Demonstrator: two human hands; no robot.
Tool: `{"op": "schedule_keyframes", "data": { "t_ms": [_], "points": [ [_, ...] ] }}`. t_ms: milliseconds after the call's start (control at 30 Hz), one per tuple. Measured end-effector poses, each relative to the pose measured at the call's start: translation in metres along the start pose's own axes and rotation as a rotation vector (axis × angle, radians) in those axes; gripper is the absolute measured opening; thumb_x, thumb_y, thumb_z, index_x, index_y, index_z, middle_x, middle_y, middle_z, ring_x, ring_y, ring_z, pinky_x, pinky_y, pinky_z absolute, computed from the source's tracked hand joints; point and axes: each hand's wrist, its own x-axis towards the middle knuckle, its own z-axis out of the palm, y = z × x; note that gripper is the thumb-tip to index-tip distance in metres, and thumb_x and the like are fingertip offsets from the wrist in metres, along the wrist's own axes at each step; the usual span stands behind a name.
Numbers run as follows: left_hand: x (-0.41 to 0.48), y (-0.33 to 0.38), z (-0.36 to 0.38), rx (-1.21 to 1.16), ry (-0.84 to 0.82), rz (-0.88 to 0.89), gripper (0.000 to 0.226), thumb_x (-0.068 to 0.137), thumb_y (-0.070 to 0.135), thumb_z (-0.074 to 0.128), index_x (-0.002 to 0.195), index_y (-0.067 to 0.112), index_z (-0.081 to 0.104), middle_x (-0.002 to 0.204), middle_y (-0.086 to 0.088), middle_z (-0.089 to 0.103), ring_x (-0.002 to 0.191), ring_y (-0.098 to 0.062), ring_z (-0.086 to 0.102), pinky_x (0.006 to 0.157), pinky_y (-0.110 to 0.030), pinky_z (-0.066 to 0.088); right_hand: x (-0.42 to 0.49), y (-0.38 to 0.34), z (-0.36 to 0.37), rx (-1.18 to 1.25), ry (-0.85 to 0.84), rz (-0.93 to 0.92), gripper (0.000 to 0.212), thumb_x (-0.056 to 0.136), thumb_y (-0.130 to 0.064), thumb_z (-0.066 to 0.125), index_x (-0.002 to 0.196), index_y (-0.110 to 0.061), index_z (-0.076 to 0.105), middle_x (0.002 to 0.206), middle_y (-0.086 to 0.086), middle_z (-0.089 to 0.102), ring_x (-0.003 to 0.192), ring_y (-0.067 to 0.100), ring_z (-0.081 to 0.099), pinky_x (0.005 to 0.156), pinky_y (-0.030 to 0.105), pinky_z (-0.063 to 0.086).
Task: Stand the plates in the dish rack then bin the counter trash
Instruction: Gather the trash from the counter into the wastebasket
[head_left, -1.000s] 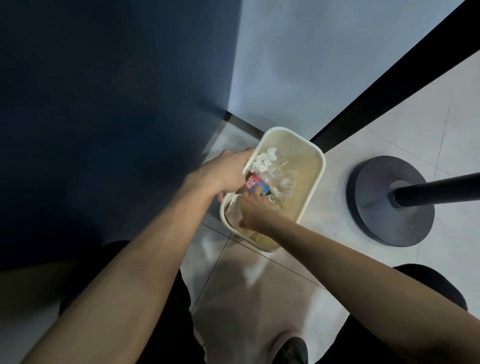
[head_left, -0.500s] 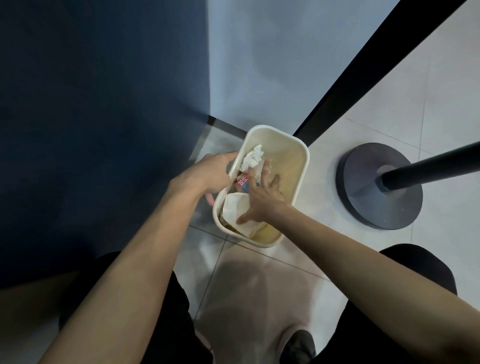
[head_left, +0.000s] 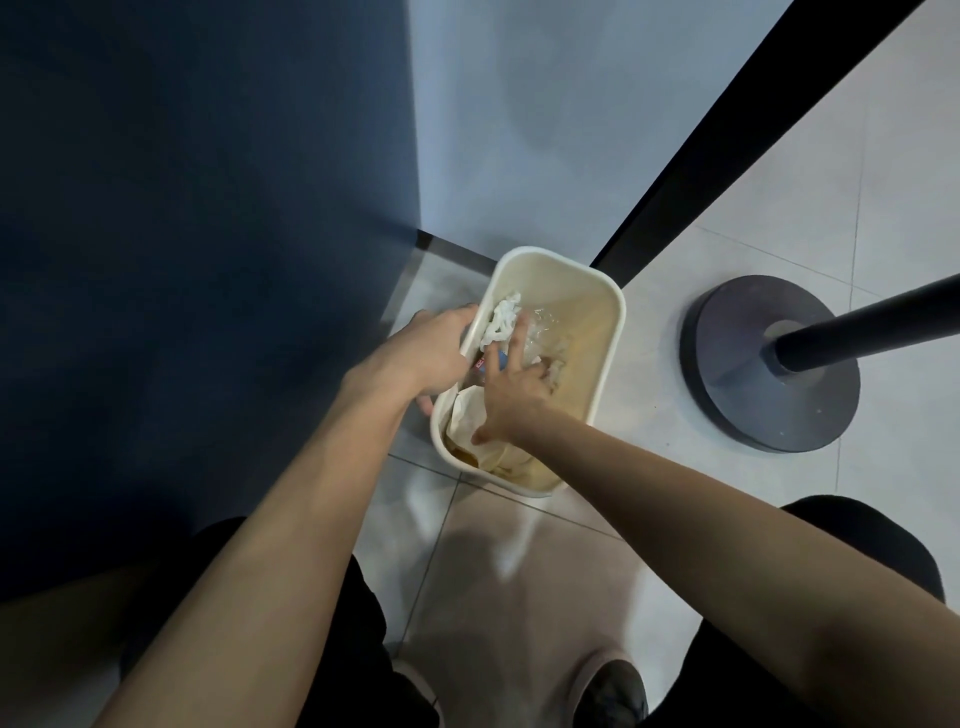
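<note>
A public indoor space (shop or lobby, unclear): barrier post (head_left: 857, 325) on round base (head_left: 727, 410), tiled floor (head_left: 857, 156)

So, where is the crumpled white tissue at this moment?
In the head view, the crumpled white tissue lies inside the cream rectangular plastic bin, against its left wall near the far end, just beyond the right hand and beside the left hand.

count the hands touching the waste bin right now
2. The left hand grips the left rim of the waste bin. The right hand reaches inside it, fingers spread over the trash. No other hands are in view.
</note>
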Motion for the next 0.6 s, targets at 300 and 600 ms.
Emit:
{"op": "schedule_keyframes", "data": {
  "t_ms": [300, 600],
  "points": [
    [-0.006, 0.003, 0.0, 0.013, -0.003, -0.002, 0.053, 0.093, 0.008, 0.049, 0.139, 0.035, 0.047, 0.092, 0.005, 0.061, 0.078, -0.024, 0.07, 0.061, -0.044, 0.063, -0.026, 0.019, -0.015, 0.097, 0.063, -0.028, 0.128, 0.07, -0.075, 0.065, 0.153, -0.022, -0.017, 0.156, 0.02, -0.032, 0.142, 0.058, 0.009, 0.107, 0.064, 0.034],
    [-0.001, -0.001, 0.0, 0.145, 0.084, -0.009, 0.053, 0.093, 0.02, 0.055, 0.143, 0.031, 0.042, 0.108, 0.0, 0.067, 0.096, -0.024, 0.065, 0.086, -0.047, 0.056, -0.059, 0.037, -0.042, 0.22, 0.28, -0.184, 0.071, 0.093, -0.054, 0.053, 0.148, -0.019, 0.028, 0.161, 0.016, 0.01, 0.145, 0.042, 0.018, 0.116, 0.055, 0.024]
  ]
}}
